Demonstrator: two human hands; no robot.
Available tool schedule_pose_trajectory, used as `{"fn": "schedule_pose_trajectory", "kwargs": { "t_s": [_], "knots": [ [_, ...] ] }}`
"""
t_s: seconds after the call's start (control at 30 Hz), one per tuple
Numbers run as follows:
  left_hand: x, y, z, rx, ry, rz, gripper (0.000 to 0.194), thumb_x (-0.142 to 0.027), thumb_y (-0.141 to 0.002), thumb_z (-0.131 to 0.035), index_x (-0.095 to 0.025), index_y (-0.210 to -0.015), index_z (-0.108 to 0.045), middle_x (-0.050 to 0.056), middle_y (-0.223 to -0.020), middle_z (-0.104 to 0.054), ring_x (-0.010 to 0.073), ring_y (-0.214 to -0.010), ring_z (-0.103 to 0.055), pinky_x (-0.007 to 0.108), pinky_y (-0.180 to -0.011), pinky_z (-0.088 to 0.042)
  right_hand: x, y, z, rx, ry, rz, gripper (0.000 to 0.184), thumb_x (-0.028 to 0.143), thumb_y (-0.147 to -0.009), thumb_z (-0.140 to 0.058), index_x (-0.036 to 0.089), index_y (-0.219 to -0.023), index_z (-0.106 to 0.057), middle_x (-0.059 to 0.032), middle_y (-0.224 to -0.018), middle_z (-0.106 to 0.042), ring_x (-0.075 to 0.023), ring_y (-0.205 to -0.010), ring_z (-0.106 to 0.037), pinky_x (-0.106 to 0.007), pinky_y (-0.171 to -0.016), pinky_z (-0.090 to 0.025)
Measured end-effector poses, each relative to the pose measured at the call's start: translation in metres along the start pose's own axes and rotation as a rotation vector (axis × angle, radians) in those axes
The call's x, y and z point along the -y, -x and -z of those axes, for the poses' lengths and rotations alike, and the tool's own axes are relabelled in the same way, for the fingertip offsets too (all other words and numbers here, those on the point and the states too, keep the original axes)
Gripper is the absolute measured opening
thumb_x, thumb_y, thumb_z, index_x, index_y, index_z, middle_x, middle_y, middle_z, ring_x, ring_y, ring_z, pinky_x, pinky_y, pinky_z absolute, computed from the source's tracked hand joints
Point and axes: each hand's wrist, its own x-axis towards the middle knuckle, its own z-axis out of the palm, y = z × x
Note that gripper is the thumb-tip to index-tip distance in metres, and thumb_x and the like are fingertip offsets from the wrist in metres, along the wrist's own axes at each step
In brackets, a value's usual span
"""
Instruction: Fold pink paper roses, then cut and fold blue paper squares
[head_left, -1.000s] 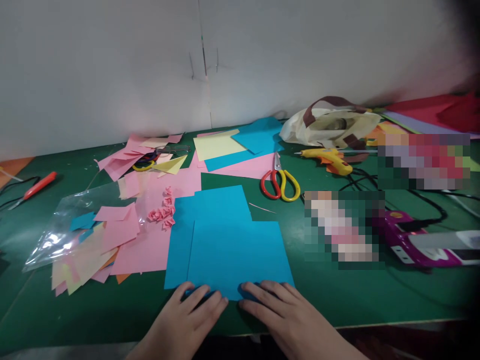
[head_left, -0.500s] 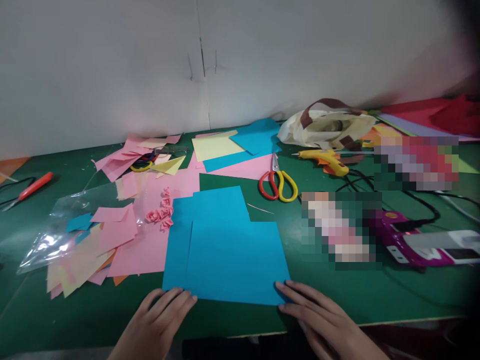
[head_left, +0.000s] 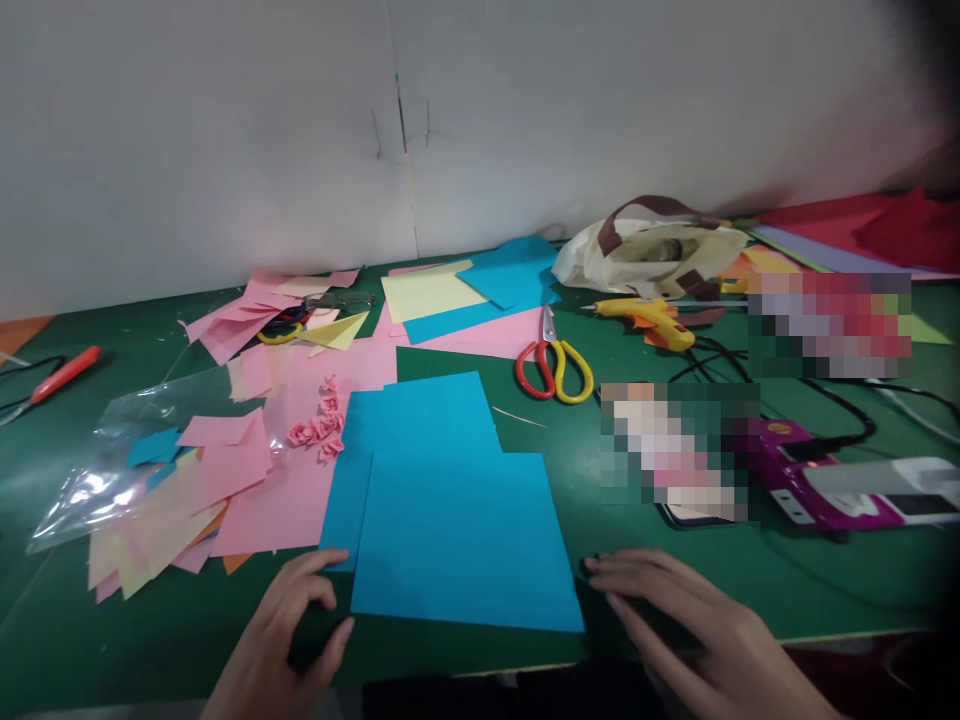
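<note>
A sheet of blue paper (head_left: 457, 550) lies flat in front of me, overlapping another blue sheet (head_left: 442, 415) behind it. My left hand (head_left: 281, 625) is at the lower left, thumb apart from the curved fingers, with a fingertip at the back sheet's corner. It holds nothing. Off the front sheet's right edge, my right hand (head_left: 690, 620) has its fingers stretched out over the green table (head_left: 517, 655), empty too. Scissors (head_left: 555, 365) with one red and one yellow handle lie beyond the sheets. Left of the paper are small pink paper roses (head_left: 322, 428).
Pink paper scraps (head_left: 232, 460) and a clear plastic bag (head_left: 82, 495) lie left. Behind are a yellow glue gun (head_left: 652, 322), a cloth bag (head_left: 592, 260) and coloured sheets. To the right are a purple device (head_left: 802, 490), black cables (head_left: 847, 405) and pixelated items.
The front blue sheet has slid slightly toward me. Both hands have come off it: the left shifted left with its thumb opening away, the right shifted right onto the table.
</note>
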Motion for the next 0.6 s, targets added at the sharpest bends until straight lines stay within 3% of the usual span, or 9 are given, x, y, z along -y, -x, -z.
{"fn": "schedule_pose_trajectory", "kwargs": {
  "t_s": [0.1, 0.13, 0.2, 0.37, 0.47, 0.53, 0.6],
  "knots": [
    [-0.003, -0.013, -0.01, -0.036, 0.012, 0.106, 0.039, -0.037, -0.077, -0.063, -0.024, -0.11, -0.046, 0.013, -0.124, -0.056, 0.03, -0.112, -0.055, 0.043, -0.085, -0.051, 0.005, -0.025, -0.005, -0.045, -0.024, 0.024, 0.02, 0.025, -0.087, -0.049, 0.026, -0.094, -0.067, -0.0065, -0.101, -0.07, -0.0187, -0.091, -0.067, -0.027, -0.076, -0.058],
    [-0.006, -0.018, -0.013, -0.026, 0.023, 0.147, 0.054, -0.042, -0.075, -0.065, -0.025, -0.12, -0.042, 0.014, -0.127, -0.054, 0.032, -0.115, -0.053, 0.047, -0.086, -0.049, 0.007, -0.035, -0.007, -0.048, -0.031, 0.022, 0.021, 0.026, -0.087, -0.048, 0.026, -0.096, -0.067, -0.007, -0.105, -0.069, -0.0197, -0.095, -0.066, -0.03, -0.078, -0.057],
    [-0.014, -0.03, -0.015, 0.035, 0.05, 0.264, 0.066, -0.047, -0.074, -0.064, -0.027, -0.13, -0.037, 0.013, -0.128, -0.053, 0.0349, -0.116, -0.05, 0.051, -0.086, -0.048, 0.01, -0.058, -0.013, -0.005, -0.053, 0.006, 0.024, 0.027, -0.088, -0.046, 0.026, -0.103, -0.065, -0.0079, -0.114, -0.065, -0.0218, -0.103, -0.063, -0.036, -0.085, -0.055],
    [-0.035, -0.061, -0.006, 0.206, 0.254, 0.411, 0.068, -0.031, -0.073, -0.065, -0.034, -0.134, -0.035, 0.007, -0.122, -0.053, 0.0293, -0.112, -0.052, 0.043, -0.086, -0.047, 0.011, -0.119, -0.025, 0.212, -0.135, 0.034, 0.043, 0.038, -0.087, -0.051, 0.027, -0.129, -0.049, -0.0084, -0.135, -0.049, -0.0251, -0.122, -0.048, -0.043, -0.098, -0.044],
    [-0.039, -0.086, -0.001, 0.259, 0.316, 0.348, 0.071, -0.027, -0.07, -0.067, -0.033, -0.134, -0.035, 0.003, -0.106, -0.056, 0.0239, -0.1, -0.055, 0.037, -0.084, -0.046, 0.006, -0.146, -0.031, 0.218, -0.194, 0.076, 0.061, 0.042, -0.076, -0.065, 0.025, -0.131, -0.045, -0.0102, -0.135, -0.048, -0.0275, -0.123, -0.045, -0.044, -0.099, -0.041],
    [-0.038, -0.106, 0.0, 0.306, 0.306, 0.282, 0.052, -0.031, -0.069, -0.068, -0.028, -0.119, -0.051, 0.003, -0.097, -0.056, 0.0228, -0.09, -0.056, 0.035, -0.076, -0.047, 0.002, -0.157, -0.034, 0.225, -0.266, 0.068, 0.05, 0.036, -0.075, -0.067, 0.022, -0.121, -0.053, -0.0095, -0.117, -0.06, -0.0242, -0.106, -0.056, -0.038, -0.087, -0.048],
    [-0.037, -0.128, 0.002, 0.308, 0.273, 0.212, 0.041, -0.037, -0.067, -0.07, -0.022, -0.103, -0.06, 0.005, -0.099, -0.056, 0.0242, -0.09, -0.055, 0.036, -0.077, -0.047, -0.001, -0.161, -0.035, 0.194, -0.319, 0.059, 0.023, 0.032, -0.078, -0.064, 0.02, -0.097, -0.062, -0.0057, -0.092, -0.065, -0.0199, -0.085, -0.06, -0.032, -0.074, -0.049]
  ]
}}
